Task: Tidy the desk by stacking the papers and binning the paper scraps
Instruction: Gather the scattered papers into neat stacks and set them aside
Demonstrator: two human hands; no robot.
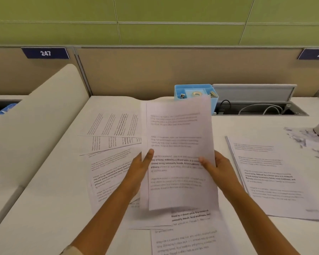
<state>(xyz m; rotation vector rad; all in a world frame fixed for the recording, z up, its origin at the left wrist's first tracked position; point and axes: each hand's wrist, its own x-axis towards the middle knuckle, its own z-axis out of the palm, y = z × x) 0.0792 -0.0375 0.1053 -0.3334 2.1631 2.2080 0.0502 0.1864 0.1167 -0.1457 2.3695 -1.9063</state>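
Progress: early stage judged; a few sheets gathered, most paper not yet stacked
Held sheets point(179, 153): raised above the desk point(44, 208), upright, edges slightly offset
Left hand point(139, 168): clasped on the left edge, thumb laid across the front
Right hand point(215, 167): clasped on the right edge, thumb on the front
Loose papers point(110, 144): fanned out at left and below, unsorted
Side stack point(273, 173): lying apart at right
Paper scraps point(300, 138): scattered far right, not yet binned; no bin identified

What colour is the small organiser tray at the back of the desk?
Light blue organiser tray, clearest in the head view.
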